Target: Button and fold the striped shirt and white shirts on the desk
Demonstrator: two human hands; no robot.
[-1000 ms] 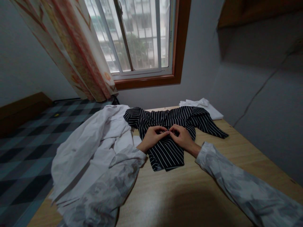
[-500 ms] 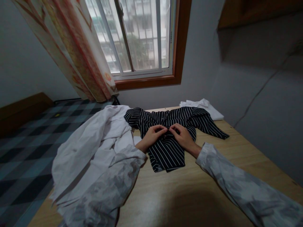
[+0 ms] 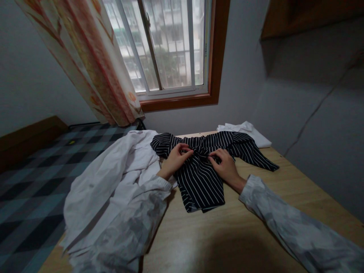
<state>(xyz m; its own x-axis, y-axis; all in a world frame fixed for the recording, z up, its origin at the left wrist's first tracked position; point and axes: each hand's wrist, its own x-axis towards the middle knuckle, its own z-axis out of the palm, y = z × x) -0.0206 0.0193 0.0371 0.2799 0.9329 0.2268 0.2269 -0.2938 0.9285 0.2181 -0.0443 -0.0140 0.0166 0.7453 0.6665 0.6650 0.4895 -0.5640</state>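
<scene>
A black shirt with thin white stripes (image 3: 200, 185) lies on the wooden table (image 3: 182, 235), its sleeves spread to both sides and its lower part toward me. My left hand (image 3: 176, 158) pinches the cloth near the middle of the shirt, thumb against fingers. Opposite it, my right hand (image 3: 224, 163) grips the same fabric between thumb and fingertips, a little to the right. Between the two hands the cloth is bunched into folds. The fingertips partly hide the front of the shirt there.
A crumpled white garment (image 3: 113, 182) covers the table's left side, under my left forearm. Folded white cloth (image 3: 257, 138) rests at the far right corner. Left of the table is a bed with a checkered cover (image 3: 36, 182). A window (image 3: 170, 49) and curtain (image 3: 96, 72) stand behind.
My hands have drawn apart, the left moving left and the right slightly right. The cloth between them has bunched up. The whole view has shifted slightly.
</scene>
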